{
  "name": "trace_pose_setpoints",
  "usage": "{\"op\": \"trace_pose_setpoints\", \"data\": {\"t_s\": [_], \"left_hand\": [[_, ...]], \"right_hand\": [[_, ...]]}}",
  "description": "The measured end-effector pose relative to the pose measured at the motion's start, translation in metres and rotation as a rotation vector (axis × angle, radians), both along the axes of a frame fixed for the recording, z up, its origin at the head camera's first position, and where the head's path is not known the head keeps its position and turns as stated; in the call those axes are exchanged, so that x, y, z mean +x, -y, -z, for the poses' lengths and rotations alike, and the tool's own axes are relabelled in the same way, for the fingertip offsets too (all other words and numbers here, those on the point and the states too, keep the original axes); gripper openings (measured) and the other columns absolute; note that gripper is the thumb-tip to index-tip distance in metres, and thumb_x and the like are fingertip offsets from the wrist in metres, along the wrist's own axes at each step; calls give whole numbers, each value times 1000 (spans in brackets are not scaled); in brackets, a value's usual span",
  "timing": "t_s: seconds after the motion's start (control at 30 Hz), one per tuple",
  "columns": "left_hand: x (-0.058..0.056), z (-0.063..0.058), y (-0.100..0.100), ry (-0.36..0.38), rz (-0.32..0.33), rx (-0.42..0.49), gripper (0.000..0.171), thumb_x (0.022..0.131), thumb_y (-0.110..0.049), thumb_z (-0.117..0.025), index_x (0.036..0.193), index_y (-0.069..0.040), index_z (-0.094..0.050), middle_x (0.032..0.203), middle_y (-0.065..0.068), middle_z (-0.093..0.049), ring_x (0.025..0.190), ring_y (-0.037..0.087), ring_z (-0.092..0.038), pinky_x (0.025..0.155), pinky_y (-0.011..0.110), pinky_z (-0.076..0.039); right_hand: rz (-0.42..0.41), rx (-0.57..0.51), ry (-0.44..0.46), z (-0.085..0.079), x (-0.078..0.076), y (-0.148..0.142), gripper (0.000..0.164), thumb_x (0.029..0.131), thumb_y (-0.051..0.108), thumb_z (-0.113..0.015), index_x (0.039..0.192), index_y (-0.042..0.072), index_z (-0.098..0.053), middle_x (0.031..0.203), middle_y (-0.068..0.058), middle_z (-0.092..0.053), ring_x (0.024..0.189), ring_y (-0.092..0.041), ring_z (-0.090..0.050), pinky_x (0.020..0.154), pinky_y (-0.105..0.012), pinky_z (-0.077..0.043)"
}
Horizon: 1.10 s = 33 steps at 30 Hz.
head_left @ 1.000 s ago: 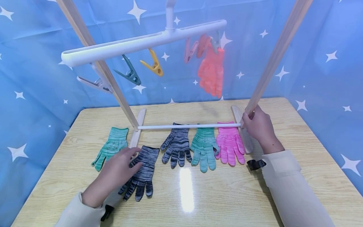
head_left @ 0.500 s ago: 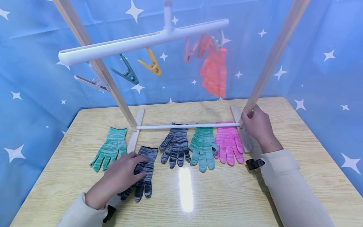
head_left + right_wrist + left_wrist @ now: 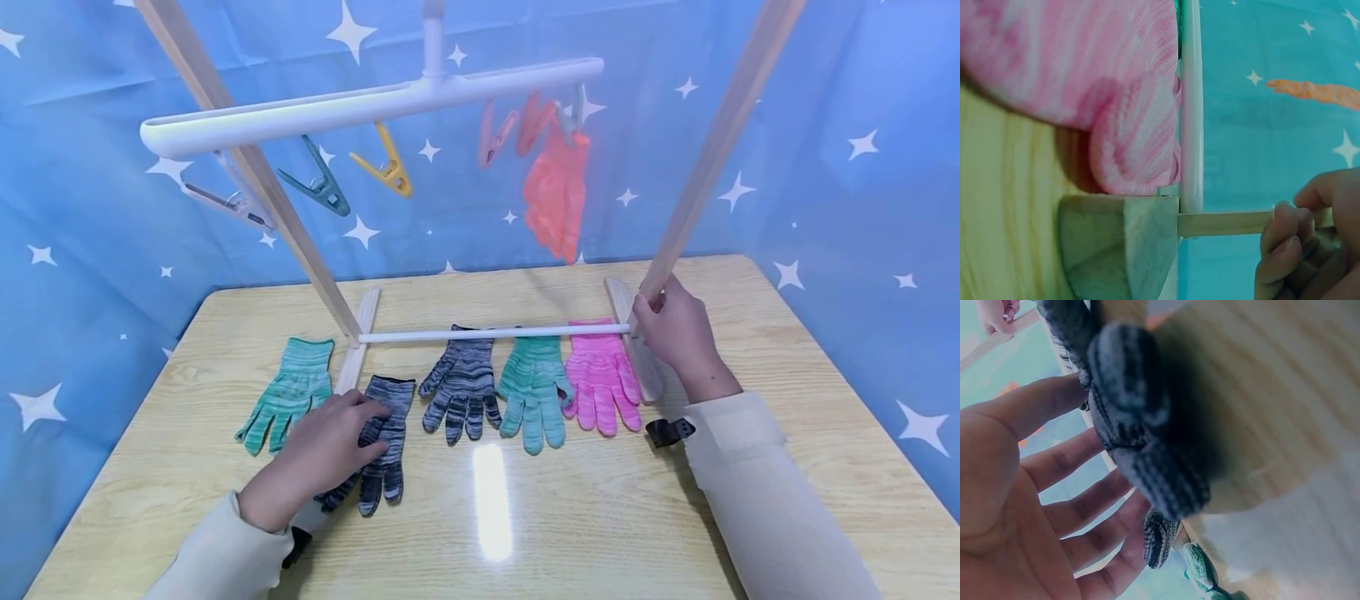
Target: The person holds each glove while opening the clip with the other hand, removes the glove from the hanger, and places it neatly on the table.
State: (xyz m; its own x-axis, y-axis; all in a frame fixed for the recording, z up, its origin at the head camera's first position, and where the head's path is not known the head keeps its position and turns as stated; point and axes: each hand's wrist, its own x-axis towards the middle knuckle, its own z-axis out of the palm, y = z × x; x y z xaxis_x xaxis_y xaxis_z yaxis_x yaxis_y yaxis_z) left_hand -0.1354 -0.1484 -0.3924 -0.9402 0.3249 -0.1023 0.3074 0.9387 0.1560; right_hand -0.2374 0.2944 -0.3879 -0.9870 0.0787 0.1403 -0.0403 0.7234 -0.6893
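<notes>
My left hand lies over a dark grey striped knit glove on the table, hiding part of it. In the left wrist view its fingers are fairly straight and spread, tips at the glove. My right hand grips the lower end of the right wooden post of a stand; its curled fingers show in the right wrist view. Nearest that hand is a pink glove. An orange-pink glove hangs from a grey clothespin on a white hanger.
A green glove lies at the left; another dark grey glove and a second green glove lie mid-table. A white rod joins the stand's feet. Yellow, teal and other clothespins hang from the hanger.
My left hand has moved onto the dark grey glove, which has shifted slightly away from me. The hanger has swung a little. My right hand stays on the post.
</notes>
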Motion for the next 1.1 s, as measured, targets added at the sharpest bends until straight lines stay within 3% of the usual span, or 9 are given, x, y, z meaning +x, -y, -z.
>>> {"op": "trace_pose_setpoints", "data": {"t_s": [0.2,0.43,0.67,0.87,1.03,1.1], "left_hand": [[-2,0,1,-3,2,-3,44,84,-35,-81,123,-20,-70,113,4,-67,97,23,-64,66,36,-54],[-2,-5,0,44,-31,41,40,91,-37,-73,127,-20,-68,118,5,-67,102,26,-66,67,40,-55],[-5,-16,-9,-72,-45,173,31,95,-34,-69,121,-18,-71,112,5,-70,85,20,-67,62,36,-51],[-12,-30,-25,-143,-36,263,27,97,-34,-66,120,-20,-71,111,2,-71,86,19,-67,67,37,-52],[-20,-44,-45,-192,-10,320,29,98,-35,-64,124,-23,-68,114,1,-70,91,18,-68,68,37,-53],[-26,-50,-54,-195,4,366,31,99,-36,-63,127,-22,-67,116,0,-69,99,18,-67,74,39,-55]], "right_hand": [[3,-15,5,-1,0,2,46,105,29,-38,136,-5,-43,103,-32,-65,77,-39,-72,49,-29,-52],[10,-1,-13,2,-1,2,47,105,28,-39,139,-5,-42,97,-30,-66,68,-32,-70,46,-29,-50],[14,10,-25,3,-1,1,46,105,27,-39,139,-5,-43,94,-28,-65,66,-29,-70,46,-29,-51],[11,9,-28,2,-1,1,45,105,26,-40,137,-5,-44,96,-29,-66,69,-33,-71,47,-29,-52],[22,42,-37,1,-1,-1,40,104,26,-43,129,-4,-48,90,-26,-67,62,-24,-67,43,-31,-48],[31,55,-43,0,0,-2,39,103,27,-45,126,-3,-51,86,-24,-67,60,-22,-64,42,-32,-45]]}}
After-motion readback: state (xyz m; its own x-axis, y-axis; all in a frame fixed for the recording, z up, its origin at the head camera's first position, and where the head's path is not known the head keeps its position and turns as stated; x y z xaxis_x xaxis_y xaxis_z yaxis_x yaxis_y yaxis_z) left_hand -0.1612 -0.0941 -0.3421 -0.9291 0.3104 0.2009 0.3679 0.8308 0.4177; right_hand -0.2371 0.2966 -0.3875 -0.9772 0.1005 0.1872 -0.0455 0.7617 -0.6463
